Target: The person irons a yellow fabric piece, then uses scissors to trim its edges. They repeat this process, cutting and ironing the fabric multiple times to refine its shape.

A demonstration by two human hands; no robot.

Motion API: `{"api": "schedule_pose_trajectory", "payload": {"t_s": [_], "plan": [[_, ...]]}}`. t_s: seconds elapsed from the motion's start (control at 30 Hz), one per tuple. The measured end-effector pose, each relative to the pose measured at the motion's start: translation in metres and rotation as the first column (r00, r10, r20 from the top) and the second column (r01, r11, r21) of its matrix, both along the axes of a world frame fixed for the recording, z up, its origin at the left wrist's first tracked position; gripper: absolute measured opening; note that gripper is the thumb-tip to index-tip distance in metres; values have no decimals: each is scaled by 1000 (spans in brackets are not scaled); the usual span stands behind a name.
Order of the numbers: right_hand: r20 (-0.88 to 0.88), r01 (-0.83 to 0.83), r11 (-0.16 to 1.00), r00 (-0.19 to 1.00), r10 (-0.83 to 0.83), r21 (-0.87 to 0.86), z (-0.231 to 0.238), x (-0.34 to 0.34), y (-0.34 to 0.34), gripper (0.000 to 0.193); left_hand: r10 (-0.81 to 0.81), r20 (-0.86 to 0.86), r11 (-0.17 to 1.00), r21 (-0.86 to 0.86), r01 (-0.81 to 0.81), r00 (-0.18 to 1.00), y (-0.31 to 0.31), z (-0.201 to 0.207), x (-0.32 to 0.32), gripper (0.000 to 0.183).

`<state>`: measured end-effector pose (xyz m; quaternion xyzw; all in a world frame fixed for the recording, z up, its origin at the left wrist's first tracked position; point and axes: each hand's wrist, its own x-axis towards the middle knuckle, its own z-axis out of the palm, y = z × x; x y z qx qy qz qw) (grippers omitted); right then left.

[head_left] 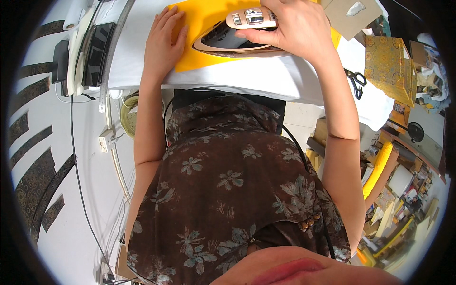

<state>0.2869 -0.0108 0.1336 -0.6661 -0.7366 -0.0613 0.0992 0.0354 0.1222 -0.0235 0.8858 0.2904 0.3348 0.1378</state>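
Note:
A bright yellow cloth [190, 61] lies over the white-covered table [128, 71] in front of me. On it rests a clothes iron [223, 39] with a dark body and a pinkish-gold rim, its pointed end to the left. My right hand [301, 28] is wrapped round the iron's handle, the thumb along its near side. Flat on the left edge of the cloth is my left hand [166, 40], fingers stretched away from me, a little left of the iron's tip. The iron's underside is hidden.
Black-handled scissors [357, 83] lie at the table's right side, by a gold patterned fabric piece [387, 61]. A long metal ruler [107, 61] and a black case [98, 54] are at the left. A black cord [76, 142] hangs along the left wall. Shelves of clutter stand at right.

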Motion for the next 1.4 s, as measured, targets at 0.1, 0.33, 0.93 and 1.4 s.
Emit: {"api": "schedule_pose_trajectory", "payload": {"t_s": [0.1, 0.33, 0.93, 1.4], "plan": [[10, 28, 999, 1000, -28, -38, 2, -3, -3, 71, -2, -3, 1000, -27, 2, 1000, -2, 3, 0, 35], [35, -30, 999, 999, 29, 27, 0, -3, -8, 70, -14, 7, 999, -33, 14, 1000, -1, 3, 0, 35], [-719, 191, 960, 636, -280, -205, -11, -7, -37, 58, -3, 49, 999, -38, 5, 999, 0, -3, 0, 35], [-666, 387, 877, 578, -472, -285, -13, 16, -51, 59, -14, 63, 999, -36, 16, 998, 1, -4, -3, 34]]}}
